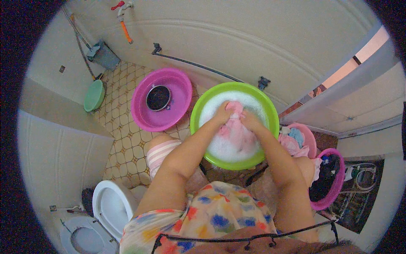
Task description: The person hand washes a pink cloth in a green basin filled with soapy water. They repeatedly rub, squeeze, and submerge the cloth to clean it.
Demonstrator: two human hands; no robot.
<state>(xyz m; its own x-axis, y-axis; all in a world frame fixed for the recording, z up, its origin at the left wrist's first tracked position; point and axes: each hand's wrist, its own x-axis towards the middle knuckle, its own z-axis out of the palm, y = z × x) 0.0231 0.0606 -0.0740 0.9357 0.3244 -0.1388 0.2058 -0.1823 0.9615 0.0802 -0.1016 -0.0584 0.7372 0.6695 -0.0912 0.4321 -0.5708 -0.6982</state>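
Note:
A round lime-green basin (197, 144) full of white suds (213, 103) stands in front of me. Both my hands are inside it, on a wet pink cloth item (237, 131) that partly rises out of the foam. My left hand (222, 113) is closed on the cloth's left side, near a bunched upper part. Close by on the right, my right hand (251, 121) grips the same cloth, its fingers partly hidden by the fabric. The lower part of the cloth spreads into the foam.
Left of the green basin sits a magenta basin (182, 101) with a dark round pan-like thing (158, 98) in it. At right are a pink basin (311, 142) of clothes and a magenta tub (338, 182) of dark clothes. A toilet (112, 207) stands lower left; a tap (122, 10) is on the wall.

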